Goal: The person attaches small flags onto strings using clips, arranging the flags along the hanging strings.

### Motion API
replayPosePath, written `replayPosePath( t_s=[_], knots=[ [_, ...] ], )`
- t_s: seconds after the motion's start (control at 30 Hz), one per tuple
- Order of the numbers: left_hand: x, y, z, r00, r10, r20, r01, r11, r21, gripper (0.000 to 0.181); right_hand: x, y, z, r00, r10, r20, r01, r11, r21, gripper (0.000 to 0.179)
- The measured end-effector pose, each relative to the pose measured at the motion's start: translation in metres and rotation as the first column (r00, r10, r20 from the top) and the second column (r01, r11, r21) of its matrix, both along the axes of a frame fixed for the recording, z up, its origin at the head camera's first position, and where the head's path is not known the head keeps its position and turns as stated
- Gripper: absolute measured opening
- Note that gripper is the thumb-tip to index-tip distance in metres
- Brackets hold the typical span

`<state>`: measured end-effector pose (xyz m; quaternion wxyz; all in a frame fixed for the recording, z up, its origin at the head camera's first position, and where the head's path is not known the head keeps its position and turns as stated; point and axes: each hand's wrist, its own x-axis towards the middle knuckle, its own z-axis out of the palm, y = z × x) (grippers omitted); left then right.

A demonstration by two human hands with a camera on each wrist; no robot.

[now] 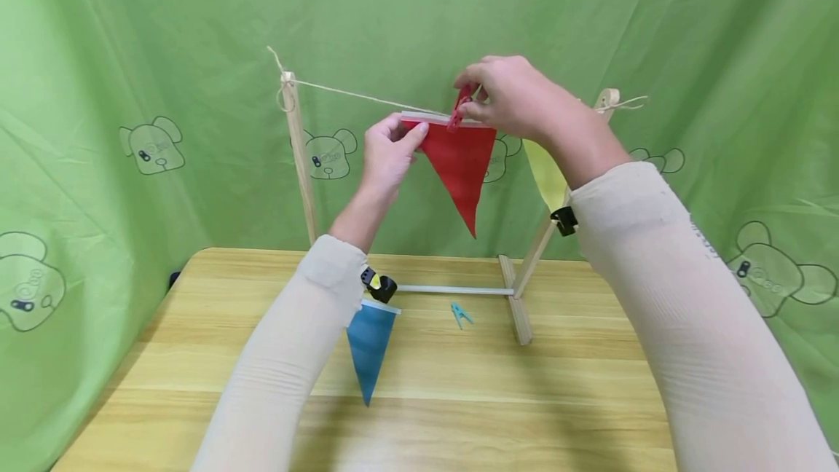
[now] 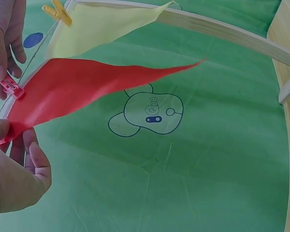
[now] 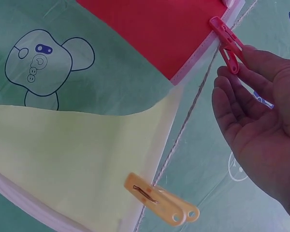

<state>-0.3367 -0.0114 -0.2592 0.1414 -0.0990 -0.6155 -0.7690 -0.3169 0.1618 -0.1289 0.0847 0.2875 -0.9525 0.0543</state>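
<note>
A red triangular pennant (image 1: 461, 166) with a white top band hangs point down at the string (image 1: 367, 97). My left hand (image 1: 387, 151) pinches its upper left corner between thumb and fingers. A red clothespin (image 3: 226, 41) is in the thumb and fingers of my right hand (image 1: 507, 97), its nose over the pennant's white band near the middle. In the right wrist view the right hand (image 3: 261, 106) pinches the clothespin's handle end. Beside it, a yellow pennant (image 3: 87, 154) hangs from the string by a yellow clothespin (image 3: 157, 198).
The string runs between two wooden posts (image 1: 298, 159) of a stand with a pale crossbar (image 1: 452, 290). On the wooden table (image 1: 459, 399) lie a blue pennant (image 1: 371, 348), partly behind the left sleeve, and a light blue clothespin (image 1: 461, 315). Green printed cloth (image 1: 216, 35) surrounds the table.
</note>
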Motion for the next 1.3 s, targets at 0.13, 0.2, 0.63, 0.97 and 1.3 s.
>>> replayPosePath(
  t_s=[0.13, 0.2, 0.63, 0.97, 1.3],
  knots=[
    [-0.0006, -0.0006, -0.0006, 1.000, 0.003, 0.001, -0.003, 1.000, 0.006, 0.017, 0.0003, 0.0012, -0.0012, 1.000, 0.008, -0.006, -0.008, 1.000, 0.007, 0.038],
    [-0.0007, -0.0010, -0.0007, 1.000, 0.006, -0.003, -0.006, 1.000, 0.008, 0.017, 0.0003, 0.0018, -0.0017, 1.000, 0.009, -0.006, -0.009, 1.000, 0.006, 0.037],
    [-0.0004, -0.0004, 0.0011, 1.000, 0.000, 0.006, 0.000, 1.000, 0.008, 0.016, -0.0014, 0.0024, -0.0017, 1.000, 0.012, 0.023, -0.011, 1.000, -0.001, 0.041],
    [0.0001, -0.0027, 0.0014, 1.000, -0.013, 0.004, 0.013, 0.999, 0.033, 0.013, -0.0009, 0.0035, 0.0012, 0.999, 0.019, 0.033, -0.018, 1.000, -0.025, 0.047],
    [-0.0005, -0.0043, -0.0014, 1.000, -0.018, 0.010, 0.018, 1.000, 0.025, 0.012, 0.0067, 0.0059, 0.0025, 1.000, 0.016, 0.026, -0.014, 0.997, -0.072, 0.047]
  ],
)
